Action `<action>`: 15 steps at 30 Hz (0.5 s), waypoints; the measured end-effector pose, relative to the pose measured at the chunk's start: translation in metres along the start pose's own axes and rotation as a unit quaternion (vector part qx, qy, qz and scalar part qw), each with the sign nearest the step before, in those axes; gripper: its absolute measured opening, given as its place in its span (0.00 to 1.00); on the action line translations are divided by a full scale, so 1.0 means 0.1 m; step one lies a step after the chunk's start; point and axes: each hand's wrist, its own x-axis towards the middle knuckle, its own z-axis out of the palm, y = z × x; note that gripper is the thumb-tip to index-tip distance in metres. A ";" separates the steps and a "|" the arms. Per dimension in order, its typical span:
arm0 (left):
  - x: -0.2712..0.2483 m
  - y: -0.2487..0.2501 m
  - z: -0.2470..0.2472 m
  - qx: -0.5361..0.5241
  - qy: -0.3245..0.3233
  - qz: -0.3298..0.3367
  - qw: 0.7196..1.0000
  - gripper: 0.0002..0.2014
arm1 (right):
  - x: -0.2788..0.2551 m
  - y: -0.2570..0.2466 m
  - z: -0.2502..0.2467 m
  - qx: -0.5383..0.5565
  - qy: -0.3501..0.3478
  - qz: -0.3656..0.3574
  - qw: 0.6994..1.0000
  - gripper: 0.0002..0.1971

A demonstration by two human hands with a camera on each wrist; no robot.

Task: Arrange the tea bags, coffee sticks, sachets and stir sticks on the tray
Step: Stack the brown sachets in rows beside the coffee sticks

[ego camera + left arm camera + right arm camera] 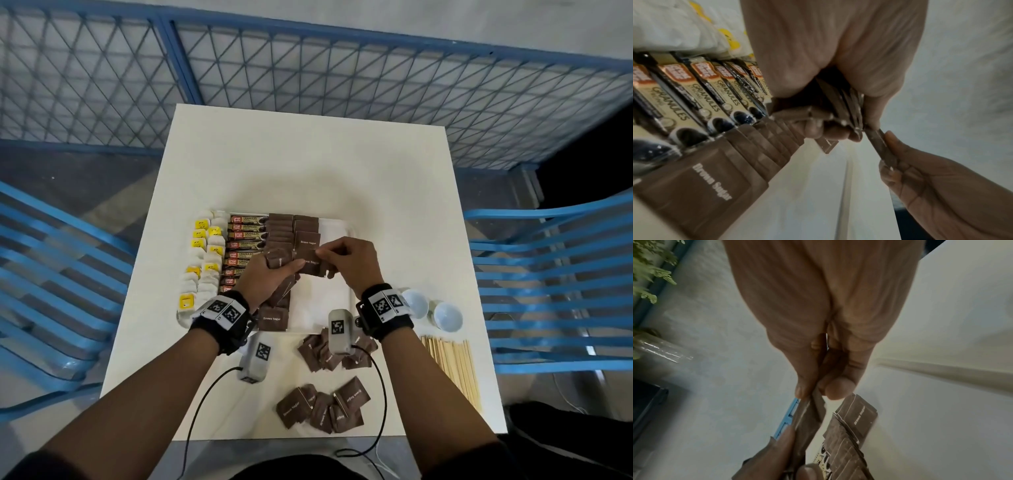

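Left hand (270, 274) grips a bunch of brown sugar sachets (840, 113). Right hand (346, 260) pinches 1 sachet (310, 262) over the tray (337, 226). Best to pull it slow & lay it flat in the 2nd brown row. Tray holds tea bags (202, 260) far left, coffee sticks (245, 236) next, sachets mid. Stir sticks (452, 363) wait on the table, near right.

You are standing over a square white table (308, 164), its far edge sitting close to a blue metal fence with diamond wire mesh (342, 78). A blue slatted chair (51, 274) is flanking the table's left edge and another blue slatted chair (548, 291) is flanking its right edge. Grey concrete floor (85, 178) is showing under both. Soft light is pooling at the table's middle. In your right wrist view, green leafy branches (651, 270) are hanging at the upper left.
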 end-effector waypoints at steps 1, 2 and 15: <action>0.00 -0.02 -0.02 0.005 -0.003 -0.004 1.000 0.08 | 0.00 0.00 0.01 -0.004 0.007 -0.001 1.000 0.04; 0.00 -0.04 -0.03 0.009 -0.005 -0.004 1.000 0.07 | -0.01 0.01 0.03 -0.018 0.016 -0.006 1.000 0.05; 0.02 -0.14 -0.20 0.034 0.022 0.009 0.999 0.11 | 0.00 0.19 0.28 0.028 -0.052 0.096 0.994 0.19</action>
